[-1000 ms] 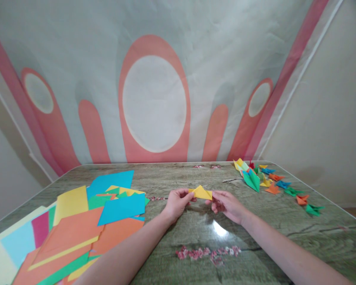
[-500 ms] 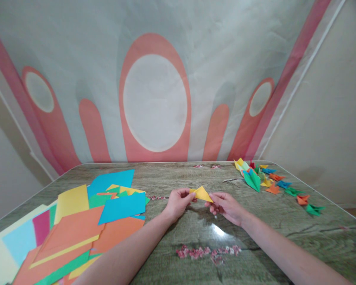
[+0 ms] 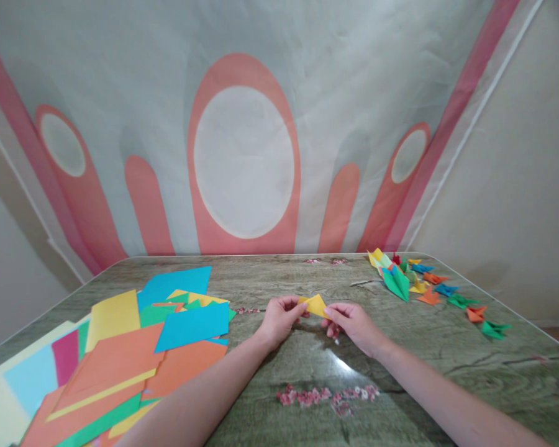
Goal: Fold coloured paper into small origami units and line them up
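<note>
Head view: a small piece of yellow paper, folded to a low triangular peak (image 3: 315, 304), lies between the two hands near the middle of the table with a grey-brown wood-grain top (image 3: 256, 379). The left hand (image 3: 278, 321) pinches the paper's left end, thumb in front and the forefinger curled behind, so that this end is partly covered. The right hand (image 3: 353, 324) grips the lower right corner between thumb and forefinger; its remaining fingers curl loosely beneath. The peak stands free above the gap between the two pinches, and a shadow falls on the tabletop below. Nearer the viewer, a white patch of reflected light (image 3: 343, 365) and a printed spray of pink blossoms (image 3: 326, 395) mark the surface. To the left, flat sheets overlap in a broad pile, among them a blue rectangular paper sheet (image 3: 193, 326), a yellow rectangular paper sheet (image 3: 113, 318) and a large orange paper sheet (image 3: 116, 359). To the right, well apart from the hands, small folded figures form a slanting row, ending at the near side in a green folded-paper figure (image 3: 494, 329) just beside an orange folded-paper figure (image 3: 475, 314). Behind the table rises a pale grey backdrop with pink rounded shapes (image 3: 158, 68).
</note>
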Motion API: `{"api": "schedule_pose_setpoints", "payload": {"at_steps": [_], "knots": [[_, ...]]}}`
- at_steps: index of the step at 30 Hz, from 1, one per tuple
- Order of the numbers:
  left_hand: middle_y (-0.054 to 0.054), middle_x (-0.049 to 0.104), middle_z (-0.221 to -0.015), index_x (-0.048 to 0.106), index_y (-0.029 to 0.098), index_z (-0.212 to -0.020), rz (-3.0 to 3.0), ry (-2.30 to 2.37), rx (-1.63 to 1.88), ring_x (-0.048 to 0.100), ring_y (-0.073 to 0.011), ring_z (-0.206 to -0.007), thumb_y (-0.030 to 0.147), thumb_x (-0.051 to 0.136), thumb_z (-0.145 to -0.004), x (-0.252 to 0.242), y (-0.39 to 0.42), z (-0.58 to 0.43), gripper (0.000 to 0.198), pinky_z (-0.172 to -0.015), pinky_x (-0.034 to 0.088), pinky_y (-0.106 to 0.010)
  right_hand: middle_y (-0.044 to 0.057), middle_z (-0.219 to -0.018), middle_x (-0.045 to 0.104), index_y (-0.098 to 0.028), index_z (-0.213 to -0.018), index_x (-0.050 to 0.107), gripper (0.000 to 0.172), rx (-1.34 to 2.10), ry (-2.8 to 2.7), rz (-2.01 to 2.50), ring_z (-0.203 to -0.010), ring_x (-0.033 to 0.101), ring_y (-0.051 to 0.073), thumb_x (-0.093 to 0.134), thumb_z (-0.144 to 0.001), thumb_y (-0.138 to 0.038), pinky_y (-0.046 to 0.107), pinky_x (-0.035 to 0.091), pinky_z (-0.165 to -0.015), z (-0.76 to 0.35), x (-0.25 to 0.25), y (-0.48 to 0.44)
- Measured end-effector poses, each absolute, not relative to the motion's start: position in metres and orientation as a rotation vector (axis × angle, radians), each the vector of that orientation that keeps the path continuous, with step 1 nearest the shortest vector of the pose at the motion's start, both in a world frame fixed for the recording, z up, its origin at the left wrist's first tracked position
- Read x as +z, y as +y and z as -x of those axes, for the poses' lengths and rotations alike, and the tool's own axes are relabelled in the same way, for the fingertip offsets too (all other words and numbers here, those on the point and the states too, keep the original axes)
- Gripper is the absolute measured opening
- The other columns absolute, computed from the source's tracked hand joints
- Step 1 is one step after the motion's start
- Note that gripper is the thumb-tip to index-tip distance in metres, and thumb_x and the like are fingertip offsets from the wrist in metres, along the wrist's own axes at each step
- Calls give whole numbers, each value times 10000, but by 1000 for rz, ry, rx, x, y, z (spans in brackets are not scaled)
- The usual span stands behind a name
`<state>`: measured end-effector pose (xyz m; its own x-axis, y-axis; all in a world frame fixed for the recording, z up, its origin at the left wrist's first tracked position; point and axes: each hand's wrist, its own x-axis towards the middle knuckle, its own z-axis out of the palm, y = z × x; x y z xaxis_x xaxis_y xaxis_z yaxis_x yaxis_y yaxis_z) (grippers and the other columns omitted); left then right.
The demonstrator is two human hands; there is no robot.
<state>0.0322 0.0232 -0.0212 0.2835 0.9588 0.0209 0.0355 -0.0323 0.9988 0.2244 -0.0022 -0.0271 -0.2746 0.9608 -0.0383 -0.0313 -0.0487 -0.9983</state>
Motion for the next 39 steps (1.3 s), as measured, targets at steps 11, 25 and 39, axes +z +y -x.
{"api": "schedule_pose_setpoints", "payload": {"at_steps": [11, 25, 39], "knots": [[-48, 684, -706, 677, 115, -857, -1408, 995, 964, 597, -136, -615, 401, 634, -719, -16, 19, -33, 320, -523, 400, -191, -10, -625, 615, -157, -751, 557, 310, 1213, -1565, 1138, -464, 532, 80, 490, -829, -450, 198, 405, -470, -225, -28, -3], [-125, 691, -872, 630, 100, -871, -995, 876, 862, 669, -198, -727, 481, 504, -810, -13, 27, -27, 406, -580, 510, -254, -14, -599, 607, -165, -726, 545, 338, 1187, -1600, 1186, -420, 525, 79, 475, -821, -482, 194, 383, -437, -224, -28, -2], [-172, 674, -962, 657, 79, -951, -1194, 794, 613, 664, -193, -783, 552, 538, -758, -4, 21, -23, 525, -627, 499, -241, -15, -597, 602, -159, -750, 567, 341, 1243, -1593, 1126, -427, 531, 87, 489, -815, -484, 203, 395, -442, -226, -29, -4]]}}
